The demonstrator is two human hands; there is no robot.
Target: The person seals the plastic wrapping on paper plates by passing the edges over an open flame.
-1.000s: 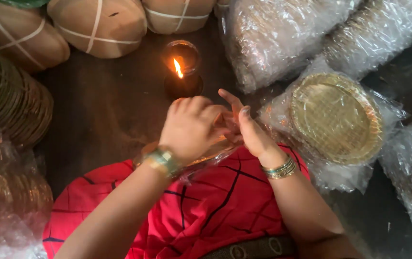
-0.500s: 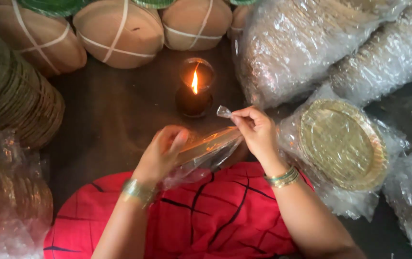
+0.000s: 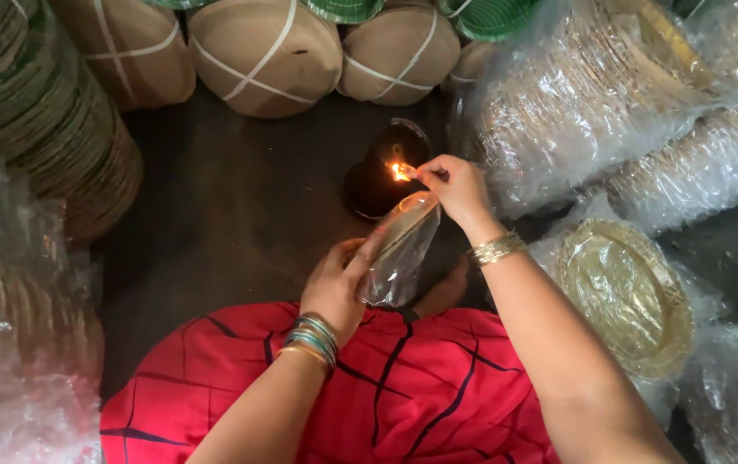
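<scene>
In the head view, the left hand [image 3: 339,288] is clamped on the lower part of a clear plastic-wrapped packet [image 3: 399,251], fingers curled round it from the side, with what looks like a thin golden plate inside, though the wrap blurs it. The right hand [image 3: 455,185] is pinched shut on the packet's top corner, holding that corner right at the small flame [image 3: 401,172] of a dark oil lamp [image 3: 382,172] that stands on the dark floor [image 3: 240,215]. The packet slants between the two hands, above a red cloth with dark lines [image 3: 369,387] covering the lap. Both wrists carry bangles. To the right, just beside the right forearm, a round golden plate in plastic [image 3: 627,296] lies on the floor, with larger bags of wrapped plates [image 3: 592,103] behind it. Along the top stand brown paper bundles tied with white cord [image 3: 266,56]. At the left rises a stack of green-edged plates [image 3: 42,120].
</scene>
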